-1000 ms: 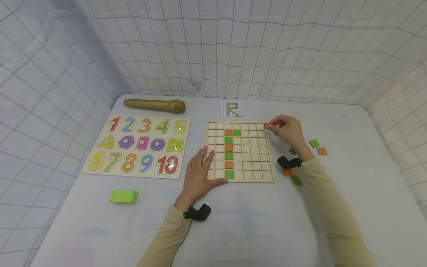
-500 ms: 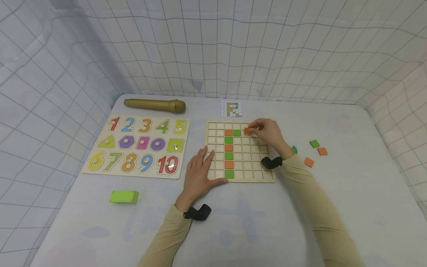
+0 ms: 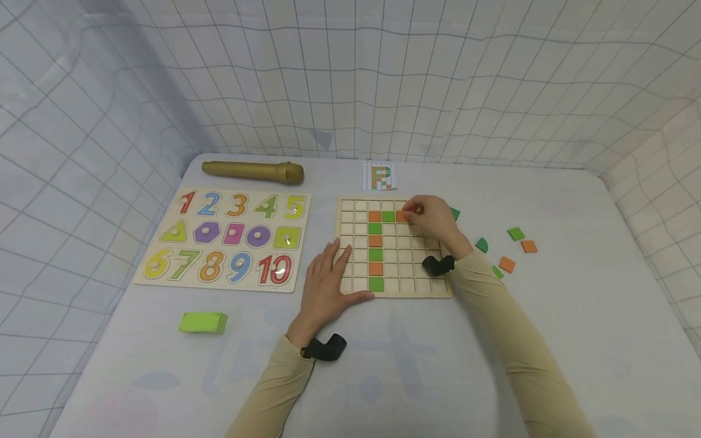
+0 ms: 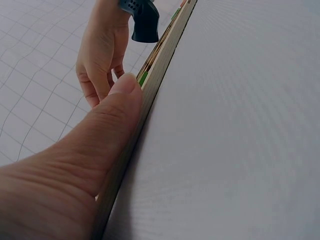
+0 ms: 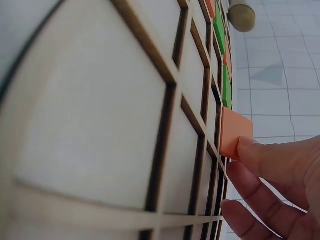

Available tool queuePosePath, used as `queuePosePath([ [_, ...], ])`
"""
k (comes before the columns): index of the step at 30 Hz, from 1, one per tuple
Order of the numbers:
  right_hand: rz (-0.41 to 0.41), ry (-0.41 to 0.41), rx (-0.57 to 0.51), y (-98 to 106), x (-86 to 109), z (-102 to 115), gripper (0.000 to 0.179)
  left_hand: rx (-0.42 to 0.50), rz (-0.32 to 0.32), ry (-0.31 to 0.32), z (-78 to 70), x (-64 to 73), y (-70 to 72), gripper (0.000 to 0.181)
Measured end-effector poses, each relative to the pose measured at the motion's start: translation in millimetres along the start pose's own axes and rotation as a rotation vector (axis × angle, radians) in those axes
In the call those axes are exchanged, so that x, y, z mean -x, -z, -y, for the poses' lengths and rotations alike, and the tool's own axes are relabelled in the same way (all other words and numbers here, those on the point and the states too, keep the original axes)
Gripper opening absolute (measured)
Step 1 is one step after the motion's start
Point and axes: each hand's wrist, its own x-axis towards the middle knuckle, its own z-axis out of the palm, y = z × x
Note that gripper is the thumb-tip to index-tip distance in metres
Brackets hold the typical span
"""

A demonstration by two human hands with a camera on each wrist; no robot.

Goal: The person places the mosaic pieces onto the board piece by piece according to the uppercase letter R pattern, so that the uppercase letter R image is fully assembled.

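Observation:
A wooden grid board (image 3: 408, 267) lies on the table, with a column of alternating orange and green square tiles set in it. One green tile (image 3: 388, 216) sits right of the column's top tile. Beside it, my right hand (image 3: 432, 218) pinches an orange square tile (image 5: 235, 132) between thumb and fingers; in the right wrist view the tile stands tilted against the grid. My left hand (image 3: 325, 286) rests with spread fingers on the board's left side, its thumb (image 4: 117, 112) along the near edge.
Several loose green and orange tiles (image 3: 507, 264) lie right of the board. A pattern card (image 3: 378, 176) is behind it. To the left are a number puzzle board (image 3: 221, 240), a gold toy microphone (image 3: 252, 172) and a green block (image 3: 203, 323).
My right hand has carried the orange tile left from the board's right edge to the cell beside the green tile in the upper row. The left hand has stayed in place.

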Motion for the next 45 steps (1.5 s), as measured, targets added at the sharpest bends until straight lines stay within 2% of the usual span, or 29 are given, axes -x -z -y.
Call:
queuePosePath([
  [13, 0.012, 0.051, 0.107, 1, 0.9, 2, 0.018, -0.002, 0.005, 0.000, 0.8, -0.4, 0.7, 0.102],
  [24, 0.023, 0.053, 0.120, 1, 1.9, 1, 0.019, 0.007, -0.006, -0.005, -0.1, -0.6, 1.5, 0.102],
  [33, 0.036, 0.059, 0.114, -1, 1.6, -1, 0.024, 0.007, -0.012, -0.005, 0.2, 0.0, 0.9, 0.102],
  [39, 0.029, 0.090, 0.108, 1, 6.3, -1, 0.029, 0.004, -0.006, -0.002, 0.0, 0.8, -0.2, 0.102],
  [42, 0.004, 0.097, 0.055, 4, 10.3, -2, 0.034, 0.005, -0.005, -0.003, 0.0, 1.1, -0.2, 0.103],
  [45, -0.054, 0.086, -0.005, 9, 15.8, -5, 0.041, 0.005, -0.009, -0.007, -0.3, 1.0, 0.3, 0.103],
])
